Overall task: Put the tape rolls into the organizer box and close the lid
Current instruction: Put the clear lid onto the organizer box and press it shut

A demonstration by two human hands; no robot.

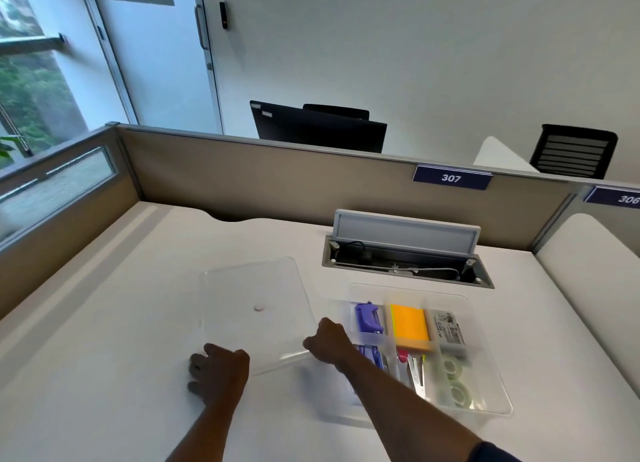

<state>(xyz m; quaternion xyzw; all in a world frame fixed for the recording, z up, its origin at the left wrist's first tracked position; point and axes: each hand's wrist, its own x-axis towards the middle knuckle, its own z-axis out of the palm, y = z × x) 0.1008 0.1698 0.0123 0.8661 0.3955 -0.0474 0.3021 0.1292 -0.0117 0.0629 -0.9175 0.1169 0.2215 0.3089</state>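
A clear plastic organizer box [491, 364] stands open on the white desk, right of centre. Two clear tape rolls [455, 380] lie in its near right compartment. Its transparent lid [256, 309] lies flat on the desk to the left of the box. My left hand [216, 373] grips the lid's near left corner. My right hand [327, 338] holds the lid's near right edge, just beside the box; my right forearm crosses over the box's left side and hides part of it.
The box also holds a purple stapler [369, 317], orange sticky notes [410, 326], a labelled pack [448, 328] and a metal staple remover. Behind it an open cable hatch [405, 250] is set in the desk. A beige partition [277, 184] walls the back and left.
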